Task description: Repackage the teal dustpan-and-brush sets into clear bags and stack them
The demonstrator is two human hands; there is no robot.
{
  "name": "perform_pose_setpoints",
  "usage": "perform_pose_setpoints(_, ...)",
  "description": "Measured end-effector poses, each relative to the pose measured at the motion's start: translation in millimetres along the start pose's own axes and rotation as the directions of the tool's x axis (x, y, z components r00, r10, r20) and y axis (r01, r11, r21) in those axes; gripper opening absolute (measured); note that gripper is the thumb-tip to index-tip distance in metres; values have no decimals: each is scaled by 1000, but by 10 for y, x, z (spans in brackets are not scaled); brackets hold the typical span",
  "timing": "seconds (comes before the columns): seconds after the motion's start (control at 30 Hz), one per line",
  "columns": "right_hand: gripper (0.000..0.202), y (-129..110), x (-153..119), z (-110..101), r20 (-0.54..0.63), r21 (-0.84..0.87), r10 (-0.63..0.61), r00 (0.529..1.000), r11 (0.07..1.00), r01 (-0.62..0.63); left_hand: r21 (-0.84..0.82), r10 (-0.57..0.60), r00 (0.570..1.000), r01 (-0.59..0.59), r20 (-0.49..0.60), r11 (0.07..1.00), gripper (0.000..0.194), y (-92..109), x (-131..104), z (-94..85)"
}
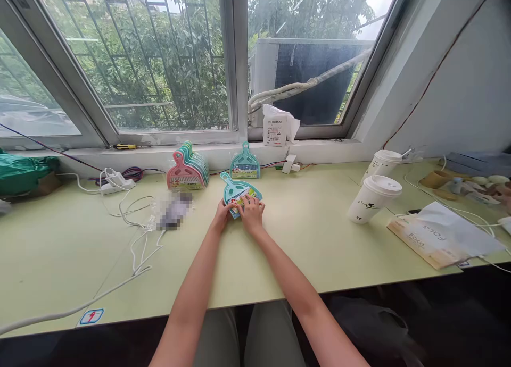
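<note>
Pale green tabletop (315, 239) runs below a window (235, 64); foliage (171, 85) and an outdoor air-conditioner unit (315, 69) show through the glass; near the middle of the tabletop, both hands are on a teal dustpan (236, 188), its handle (225, 177) slanting to the upper left; whether its lower edge touches the tabletop cannot be told. Left hand (222, 215): closed on the lower left edge, thumb in front, other fingers mostly hidden; right hand (252, 215): partly spread, fingers slightly bent and laid across the label (251, 192); any grip on the edge is unclear. Just behind, a second teal dustpan (245, 158) stands upright near the wall (151, 155); to its left, a stack of dustpans (184, 171), pink one in front; well to the right, two white lidded cups (371, 205) near a packet (431, 234) printed "Face"; at left, a power strip (115, 182).
</note>
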State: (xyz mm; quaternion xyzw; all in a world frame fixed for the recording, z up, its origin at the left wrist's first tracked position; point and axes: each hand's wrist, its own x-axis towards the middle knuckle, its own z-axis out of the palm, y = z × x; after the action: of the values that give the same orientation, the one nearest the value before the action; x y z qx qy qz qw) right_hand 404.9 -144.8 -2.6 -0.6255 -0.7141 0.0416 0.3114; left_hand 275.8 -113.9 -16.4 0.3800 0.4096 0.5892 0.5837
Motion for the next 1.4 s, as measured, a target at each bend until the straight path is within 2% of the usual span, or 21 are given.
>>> perform_pose_setpoints(0.17,45,-6,-7,-7,-28,35,42,999,999,-41,-11,-14,1000,14,-23,1000,44,25,-9,4)
perform_pose_setpoints(0.23,50,30,19,6,-114,115,145,983,985,-132,-19,-13,1000,13,-23,1000,44,32,-10,0)
perform_pose_setpoints(0.3,58,100,71,33,-191,298,335,923,915,-271,-30,-6,1000,5,-27,1000,44,32,-5,-7)
perform_pose_setpoints(0.33,62,143,103,52,-166,427,427,889,843,-326,-37,-1,1000,0,-31,999,44,29,-2,-11)
perform_pose_setpoints(0.4,62,230,170,102,43,690,495,868,614,-384,-50,9,999,-11,-34,999,44,26,-5,-16)
perform_pose_setpoints(0.47,52,300,225,161,302,850,358,884,318,-420,-51,19,999,-20,-28,998,46,34,-25,-11)
perform_pose_setpoints(0.5,46,324,244,189,380,882,274,883,182,-436,-43,23,1000,-24,-19,999,46,47,-42,-5)
perform_pose_setpoints(0.57,33,354,266,236,441,894,188,877,-15,-447,10,30,999,-31,23,999,46,101,-87,9)
perform_pose_setpoints(0.67,25,380,272,264,455,889,194,869,-156,-431,262,84,996,-84,11,961,35,259,-157,-12)
perform_pose_setpoints(0.73,25,399,271,255,448,890,191,873,-190,-415,424,173,981,-121,-87,897,24,410,-204,-100)
perform_pose_setpoints(0.8,26,419,270,234,434,896,185,882,-191,-401,492,284,934,-148,-215,858,24,576,-256,-270)
perform_pose_setpoints(0.9,26,434,269,207,428,900,201,881,-182,-396,636,458,794,-120,-400,762,31,804,-330,-637)
perform_pose_setpoints(0.93,27,433,269,203,430,900,210,878,-182,-396,799,548,716,22,-432,602,33,865,-346,-760)
perform_pose_setpoints(0.97,27,431,268,199,431,899,215,876,-182,-398,886,576,698,192,-425,421,32,916,-355,-869)
perform_pose_setpoints(1.0,27,430,268,196,432,899,215,876,-181,-399,915,561,724,337,-402,220,30,952,-356,-954)
perform_pose_setpoints(1.03,27,431,267,192,431,899,211,877,-178,-399,902,522,764,431,-381,28,26,973,-349,-1010)
perform_pose_setpoints(1.07,27,435,267,186,427,902,208,880,-174,-396,881,459,809,460,-367,-106,23,974,-336,-1030)
perform_pose_setpoints(1.1,26,444,267,178,419,905,205,885,-169,-389,871,403,845,452,-351,-191,23,953,-319,-1015)
perform_pose_setpoints(1.17,26,477,271,150,398,915,210,893,-165,-369,887,349,891,387,-290,-250,25,846,-285,-884)
perform_pose_setpoints(1.27,25,556,286,85,368,926,246,897,-180,-331,931,303,943,230,-141,-284,26,563,-262,-530)
perform_pose_setpoints(1.4,26,690,306,-44,343,938,280,896,-153,-311,958,269,963,64,14,-280,30,209,-271,-117)
